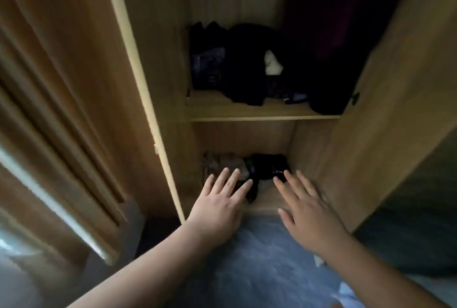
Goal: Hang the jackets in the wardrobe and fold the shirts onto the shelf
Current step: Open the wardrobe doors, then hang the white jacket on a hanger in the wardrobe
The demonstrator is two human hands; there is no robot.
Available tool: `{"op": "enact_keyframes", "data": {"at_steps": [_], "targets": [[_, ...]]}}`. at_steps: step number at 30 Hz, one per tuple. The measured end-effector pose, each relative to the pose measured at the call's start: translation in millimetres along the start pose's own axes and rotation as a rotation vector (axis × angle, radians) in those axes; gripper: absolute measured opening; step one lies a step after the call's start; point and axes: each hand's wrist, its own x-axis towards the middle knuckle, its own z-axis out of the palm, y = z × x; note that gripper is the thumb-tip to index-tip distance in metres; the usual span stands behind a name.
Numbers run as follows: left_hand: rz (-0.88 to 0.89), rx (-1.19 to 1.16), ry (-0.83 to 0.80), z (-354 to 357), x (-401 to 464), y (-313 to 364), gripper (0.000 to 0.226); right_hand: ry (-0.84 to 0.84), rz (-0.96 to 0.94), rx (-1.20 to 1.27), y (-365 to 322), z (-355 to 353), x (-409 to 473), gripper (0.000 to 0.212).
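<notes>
Both hands (217, 209) (309, 211) spread flat before wardrobe's lower shelf (269, 199).

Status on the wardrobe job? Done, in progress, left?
Done: dark clothes sit heaped on the upper shelf, not neatly folded; something dark hangs at the right, too dim to identify. In hand: nothing. Left hand and right hand are open, reaching toward the lower pile. Left: any garments out of view; I can't count them.

The dark clothes (249, 68) on the upper shelf (262, 111) blur into shadow; the upper right of the frame is too dark to read.
</notes>
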Motion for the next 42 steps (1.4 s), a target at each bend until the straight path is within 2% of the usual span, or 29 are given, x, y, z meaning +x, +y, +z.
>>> {"op": "enact_keyframes", "data": {"at_steps": [5,12,22,27,33,42], "targets": [[0.34,-0.03,0.009,12,42,103,0.071,-0.032,0.27,-0.064,67,3,-109,0.068],[0.72,-0.053,0.03,-6,56,269,0.067,-0.04,0.61,-0.088,139,3,-280,0.063],[1.046,-0.164,0.035,-13,24,546,0.069,0.036,0.969,-0.093,229,-20,-515,0.066],[1.241,-0.087,0.02,0,-8,664,0.073,0.01,1.159,-0.094,268,-14,-635,0.066],[1.34,-0.156,-0.077,13,-27,758,0.067,-0.02,1.301,-0.032,284,13,-707,0.067],[1.511,-0.209,-0.249,87,-1,834,0.069,-0.092,1.504,0.032,319,68,-748,0.068]]}}
